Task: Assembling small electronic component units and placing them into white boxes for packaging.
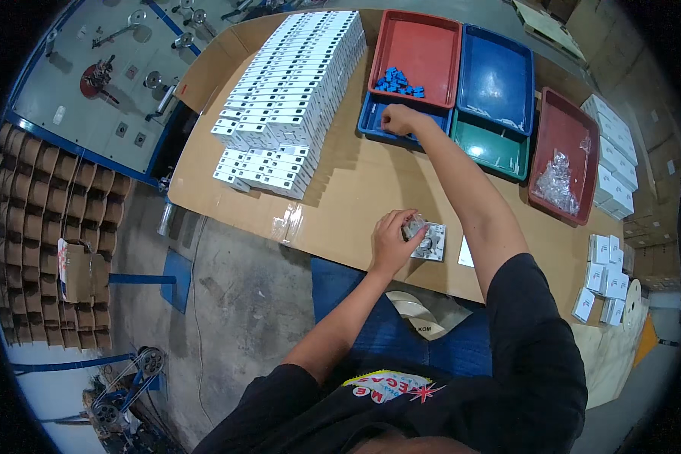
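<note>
My left hand (pixel 392 240) is closed around a small clear plastic piece (pixel 414 225) at the table's near edge. Beside and under its fingers lies an open white square piece with grey parts (pixel 433 244). Reaching far forward, my right hand (pixel 401 119) dips into a small blue tray (pixel 369 125) with its fingers drawn together. Whatever its fingertips grip is hidden. Just beyond that hand, small blue parts (pixel 397 82) are heaped in a red tray (pixel 420 45). A flat white piece (pixel 466 253) lies beside my right forearm.
Stacked white boxes (pixel 287 98) fill the table's left side. To the right stand a large blue tray (pixel 495 72), a green tray (pixel 492 145) and another red tray (pixel 545 147) holding clear plastic pieces (pixel 558 185). More white boxes (pixel 605 265) sit at the right edge.
</note>
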Tool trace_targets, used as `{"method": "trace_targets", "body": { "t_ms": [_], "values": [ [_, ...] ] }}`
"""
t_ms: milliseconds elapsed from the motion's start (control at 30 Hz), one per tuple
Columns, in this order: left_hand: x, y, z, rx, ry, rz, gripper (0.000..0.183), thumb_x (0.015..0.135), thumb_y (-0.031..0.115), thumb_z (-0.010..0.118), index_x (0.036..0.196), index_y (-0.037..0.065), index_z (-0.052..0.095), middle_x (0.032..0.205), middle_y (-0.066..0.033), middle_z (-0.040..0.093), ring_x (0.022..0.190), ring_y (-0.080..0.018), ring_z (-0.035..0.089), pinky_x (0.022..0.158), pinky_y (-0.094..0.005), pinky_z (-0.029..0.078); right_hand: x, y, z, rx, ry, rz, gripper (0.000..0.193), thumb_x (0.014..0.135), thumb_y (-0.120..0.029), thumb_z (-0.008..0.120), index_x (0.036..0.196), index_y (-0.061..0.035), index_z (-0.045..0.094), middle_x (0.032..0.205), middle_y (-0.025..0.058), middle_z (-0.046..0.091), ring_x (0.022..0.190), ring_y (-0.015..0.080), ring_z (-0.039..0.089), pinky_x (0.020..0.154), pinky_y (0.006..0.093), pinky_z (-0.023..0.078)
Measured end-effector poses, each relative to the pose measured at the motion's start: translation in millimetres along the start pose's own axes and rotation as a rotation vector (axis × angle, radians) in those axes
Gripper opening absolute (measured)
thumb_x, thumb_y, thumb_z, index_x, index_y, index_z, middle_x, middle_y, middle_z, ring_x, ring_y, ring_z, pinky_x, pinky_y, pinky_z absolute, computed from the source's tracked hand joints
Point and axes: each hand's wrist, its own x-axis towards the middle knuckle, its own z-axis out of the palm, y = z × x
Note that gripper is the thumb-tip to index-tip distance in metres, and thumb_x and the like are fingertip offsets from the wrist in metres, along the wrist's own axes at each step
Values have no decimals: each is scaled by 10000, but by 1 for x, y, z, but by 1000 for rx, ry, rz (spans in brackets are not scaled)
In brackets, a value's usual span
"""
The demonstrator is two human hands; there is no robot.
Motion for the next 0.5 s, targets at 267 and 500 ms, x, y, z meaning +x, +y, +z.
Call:
{"method": "trace_targets", "body": {
  "t_ms": [267, 500],
  "values": [
    [2, 5, -3, 14, 25, 23, 389, 780, 191, 852, 1114, 47, 714, 953, -91, 687, 857, -235, 661, 800, -363, 525, -10, 11, -5, 316, 398, -4, 164, 847, -173, 738, 939, -40, 761, 887, 169, 749, 857, 293, 723, 786, 406, 555],
    [-3, -2, 8, -20, 23, -8, 399, 789, 255, 850, 1110, 64, 710, 982, -76, 694, 873, -244, 662, 823, -369, 518, -40, 36, -7, 409, 457, 95, 183, 854, -147, 723, 996, -38, 760, 941, 156, 754, 863, 266, 722, 785, 383, 554]
  ]
}}
